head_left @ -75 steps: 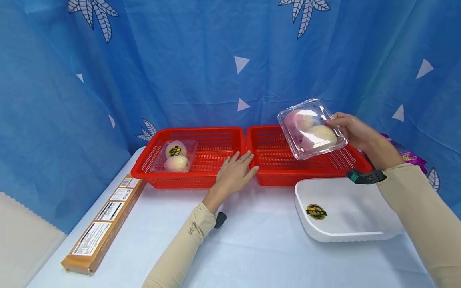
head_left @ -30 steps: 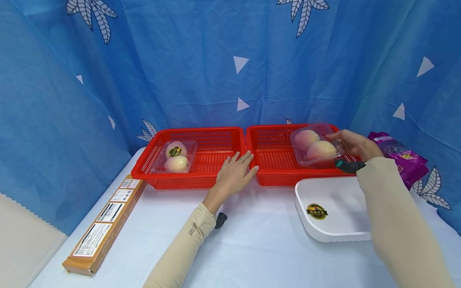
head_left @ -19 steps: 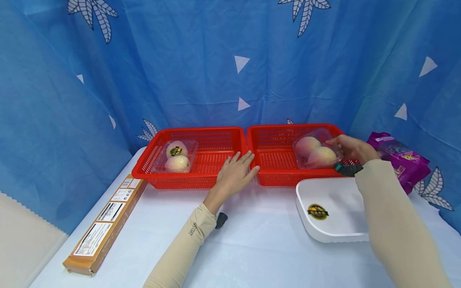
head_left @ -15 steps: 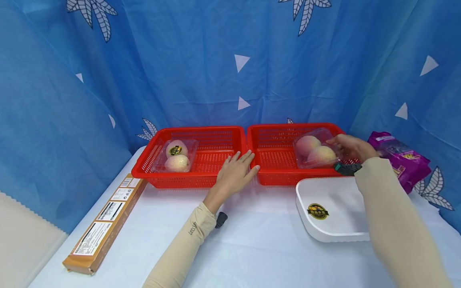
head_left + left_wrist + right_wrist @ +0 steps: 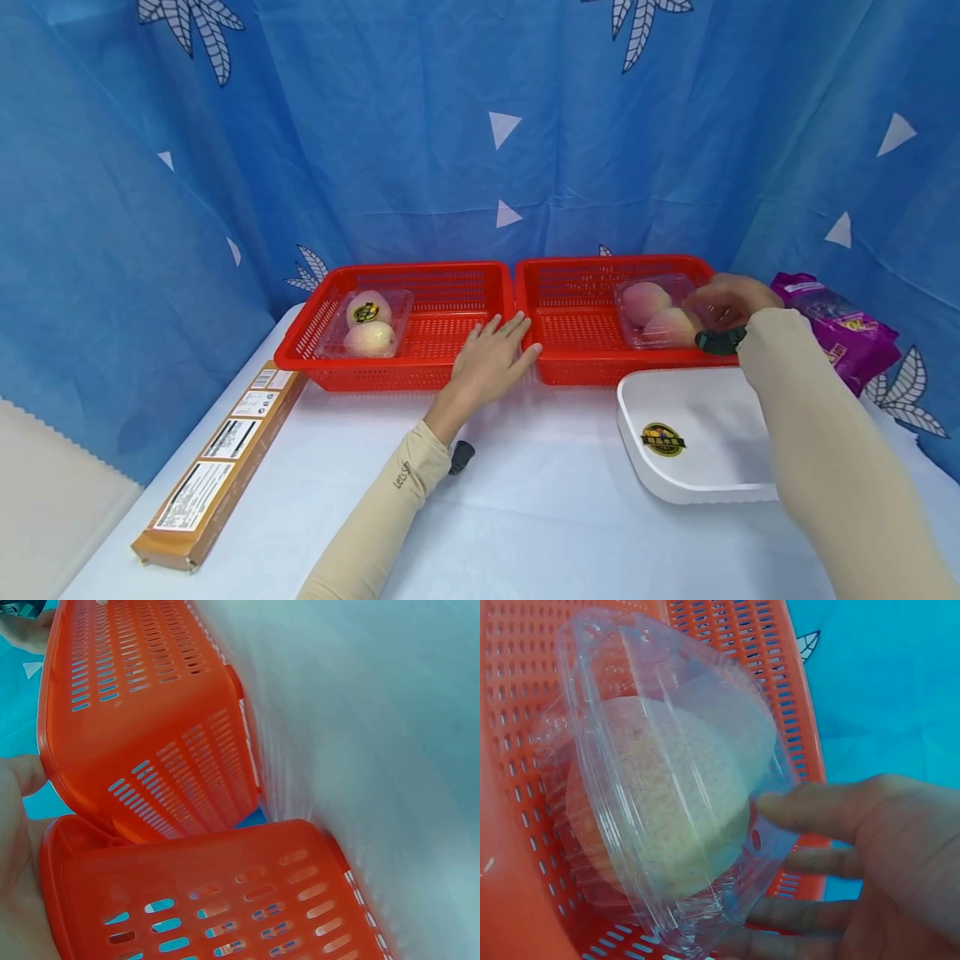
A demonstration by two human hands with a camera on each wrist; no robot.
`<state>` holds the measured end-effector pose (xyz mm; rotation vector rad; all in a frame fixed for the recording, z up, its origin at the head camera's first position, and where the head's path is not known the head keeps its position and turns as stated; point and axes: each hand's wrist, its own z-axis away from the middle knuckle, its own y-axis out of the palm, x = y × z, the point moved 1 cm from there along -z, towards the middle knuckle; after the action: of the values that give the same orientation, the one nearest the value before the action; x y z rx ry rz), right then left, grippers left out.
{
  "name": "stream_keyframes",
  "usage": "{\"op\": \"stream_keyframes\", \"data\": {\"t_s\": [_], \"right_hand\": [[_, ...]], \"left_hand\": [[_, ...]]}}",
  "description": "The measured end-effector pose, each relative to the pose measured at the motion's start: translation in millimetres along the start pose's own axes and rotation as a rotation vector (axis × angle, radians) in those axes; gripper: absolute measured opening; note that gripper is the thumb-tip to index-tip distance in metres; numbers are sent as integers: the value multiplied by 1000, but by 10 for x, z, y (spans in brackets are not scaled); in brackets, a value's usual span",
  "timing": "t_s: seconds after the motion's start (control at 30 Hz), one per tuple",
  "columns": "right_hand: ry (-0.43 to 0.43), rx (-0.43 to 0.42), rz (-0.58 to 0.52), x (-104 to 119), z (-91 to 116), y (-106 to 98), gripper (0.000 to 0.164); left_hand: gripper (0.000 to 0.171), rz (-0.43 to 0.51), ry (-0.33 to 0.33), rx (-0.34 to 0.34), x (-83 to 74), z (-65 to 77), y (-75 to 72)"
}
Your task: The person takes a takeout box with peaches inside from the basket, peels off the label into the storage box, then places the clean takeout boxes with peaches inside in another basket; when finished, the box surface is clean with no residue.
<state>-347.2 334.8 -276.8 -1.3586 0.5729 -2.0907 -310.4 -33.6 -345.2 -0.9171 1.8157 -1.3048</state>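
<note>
My right hand is at the right end of the right red basket, on the edge of a clear plastic fruit box. Two pink-and-yellow peaches show through its lid. In the right wrist view, the thumb lies over the box edge, with the other fingers reaching around its lower side. My left hand rests, fingers spread, where the rims of the two baskets meet. The left red basket holds a similar clear box with two peaches, one bearing a black-and-gold sticker.
A white tub with a sticker stands before the right basket, partly hidden by my right sleeve. To the right lies a purple bag. A long brown carton lies at left. Behind the baskets hangs a blue curtain.
From above the right basket, my right hand has lowered the fruit box into it, where it now lies flatter, slightly further right than half a second ago. My left hand has stayed put.
</note>
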Motion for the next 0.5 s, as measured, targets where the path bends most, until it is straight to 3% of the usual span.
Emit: {"op": "stream_keyframes", "data": {"t_s": [0.2, 0.5], "right_hand": [[7, 57, 67, 48, -60, -63, 76], [-6, 24, 86, 29, -39, -30, 73]], "left_hand": [[60, -4, 1, -10, 2, 1, -7], [60, -9, -1, -5, 10, 13, -3]]}}
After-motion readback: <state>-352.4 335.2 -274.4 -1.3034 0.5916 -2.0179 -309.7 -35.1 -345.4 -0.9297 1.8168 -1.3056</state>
